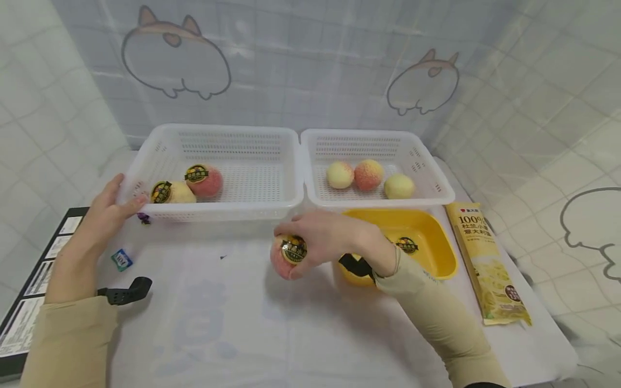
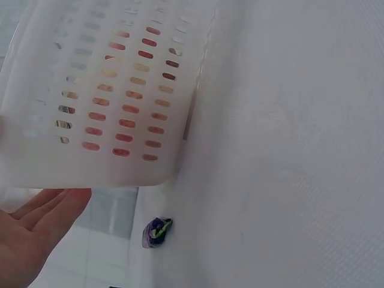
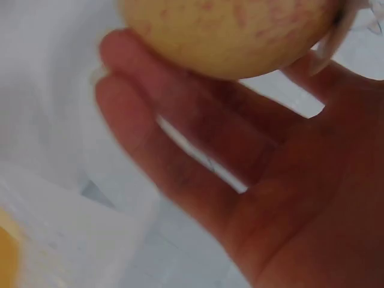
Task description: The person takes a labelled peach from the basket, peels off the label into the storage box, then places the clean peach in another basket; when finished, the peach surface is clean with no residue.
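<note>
My right hand (image 1: 335, 240) grips a pink-and-yellow peach (image 1: 280, 258) with a round black-and-gold label, over the table before the baskets. In the right wrist view, the peach (image 3: 234, 36) lies against the curled fingers (image 3: 180, 102). My left hand (image 1: 104, 215) rests at the front left corner of a white slotted basket (image 1: 233, 212), thumb at the rim and straight fingers along the outer end. Inside that basket sit two labelled peaches, one red (image 1: 211, 183) and one pale (image 1: 181, 194). In the left wrist view, the fingers (image 2: 63, 216) lie against the basket wall (image 2: 108, 171).
A second white basket (image 1: 383, 203) holds a red peach (image 1: 367, 175) and two paler ones. Before it stands a yellow bin (image 1: 441, 242), partly behind my right forearm. A pasta packet (image 1: 490, 269) lies at right. Two small wrappers, one blue (image 1: 122, 260) and one purple (image 2: 157, 233), lie at left.
</note>
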The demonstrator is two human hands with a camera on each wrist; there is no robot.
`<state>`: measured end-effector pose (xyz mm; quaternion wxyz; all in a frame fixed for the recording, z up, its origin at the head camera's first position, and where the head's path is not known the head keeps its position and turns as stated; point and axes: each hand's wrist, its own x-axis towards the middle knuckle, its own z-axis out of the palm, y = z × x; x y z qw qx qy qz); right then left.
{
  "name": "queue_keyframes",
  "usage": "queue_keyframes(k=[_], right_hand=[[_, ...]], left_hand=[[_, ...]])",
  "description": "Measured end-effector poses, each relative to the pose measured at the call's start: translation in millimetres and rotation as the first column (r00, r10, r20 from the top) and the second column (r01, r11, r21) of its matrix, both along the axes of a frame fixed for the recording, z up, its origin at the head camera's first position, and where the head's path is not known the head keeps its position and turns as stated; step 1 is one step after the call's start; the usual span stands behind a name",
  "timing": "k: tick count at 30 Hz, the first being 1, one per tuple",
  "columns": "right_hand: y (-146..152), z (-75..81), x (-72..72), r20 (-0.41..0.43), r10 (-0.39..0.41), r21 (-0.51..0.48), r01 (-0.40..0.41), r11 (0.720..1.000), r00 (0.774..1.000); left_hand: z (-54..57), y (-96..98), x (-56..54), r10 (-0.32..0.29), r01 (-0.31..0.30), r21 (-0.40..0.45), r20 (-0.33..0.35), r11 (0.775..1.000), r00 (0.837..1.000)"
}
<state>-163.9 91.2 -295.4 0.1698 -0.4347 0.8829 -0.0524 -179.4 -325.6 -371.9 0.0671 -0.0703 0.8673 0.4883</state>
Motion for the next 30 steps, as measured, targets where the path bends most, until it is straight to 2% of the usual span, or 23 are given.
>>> queue_keyframes(k=[3,5,8,10,12,13,15,17,19,20,21,22,23,24,25,26,27,28,29,30], right_hand=[[2,-20.8,12.1,-0.022,-0.023,0.032,0.023,0.999,1.000],[3,-31.9,18.4,-0.036,-0.035,0.037,0.036,0.999,0.999],[6,-43.1,25.1,-0.032,-0.061,0.023,0.062,0.998,0.998],[8,-47.0,28.1,-0.019,-0.088,-0.006,0.088,0.996,0.996],[9,-48.9,29.6,-0.013,-0.107,-0.040,0.107,0.993,0.994],[10,-49.6,30.1,-0.002,-0.116,-0.057,0.116,0.992,0.993],[11,-49.4,30.4,0.017,-0.129,-0.087,0.130,0.988,0.992],[11,-49.1,28.9,0.033,-0.136,-0.108,0.139,0.984,0.990],[13,-48.7,26.8,0.051,-0.143,-0.117,0.148,0.982,0.988],[14,-48.3,25.7,0.052,-0.144,-0.118,0.150,0.982,0.988],[15,-47.9,24.6,0.052,-0.143,-0.122,0.149,0.981,0.988],[16,-47.6,23.7,0.047,-0.144,-0.122,0.149,0.981,0.988],[17,-47.7,23.0,0.037,-0.141,-0.122,0.144,0.982,0.989],[18,-47.4,22.6,0.023,-0.135,-0.122,0.136,0.983,0.991],[19,-47.1,22.5,0.010,-0.133,-0.119,0.133,0.984,0.991],[21,-46.8,22.5,0.000,-0.132,-0.115,0.131,0.985,0.991],[22,-46.6,22.4,-0.002,-0.132,-0.114,0.131,0.985,0.991],[23,-46.7,22.3,0.001,-0.134,-0.111,0.133,0.985,0.991],[24,-46.8,22.3,0.007,-0.135,-0.108,0.135,0.985,0.991],[25,-46.8,22.1,0.019,-0.138,-0.104,0.139,0.985,0.990]], left_hand=[[2.3,4.8,0.1,0.062,-0.068,-0.061,-0.089,0.996,0.994],[5.7,10.2,0.8,0.101,-0.126,-0.132,-0.185,0.983,0.978],[12.9,22.0,3.1,0.118,-0.203,-0.236,-0.330,0.950,0.937],[18.3,31.8,5.2,0.100,-0.216,-0.249,-0.409,0.944,0.907],[23.2,44.1,7.3,0.074,-0.215,-0.238,-0.491,0.947,0.868],[25.4,51.1,8.3,0.058,-0.210,-0.227,-0.536,0.951,0.842],[29.5,66.9,11.1,0.011,-0.190,-0.214,-0.635,0.958,0.772],[33.0,84.0,14.5,-0.059,-0.140,-0.210,-0.729,0.967,0.682],[35.8,101.6,19.3,-0.159,-0.048,-0.233,-0.787,0.971,0.596],[37.0,110.4,22.1,-0.217,0.010,-0.257,-0.794,0.966,0.568],[37.8,118.8,25.2,-0.277,0.071,-0.287,-0.786,0.955,0.553],[38.1,126.6,28.4,-0.340,0.139,-0.318,-0.761,0.938,0.552],[38.5,134.1,31.9,-0.403,0.219,-0.340,-0.715,0.914,0.571],[38.4,140.9,35.1,-0.468,0.300,-0.360,-0.650,0.883,0.598],[38.1,147.0,38.5,-0.527,0.372,-0.374,-0.561,0.849,0.639],[37.3,152.5,41.5,-0.581,0.439,-0.387,-0.454,0.811,0.675],[36.0,157.0,44.2,-0.627,0.500,-0.393,-0.339,0.771,0.701],[34.4,160.8,46.5,-0.665,0.562,-0.385,-0.221,0.732,0.714],[32.0,164.2,48.3,-0.692,0.616,-0.370,-0.111,0.695,0.713],[29.2,167.6,49.8,-0.711,0.658,-0.357,-0.022,0.663,0.703]])
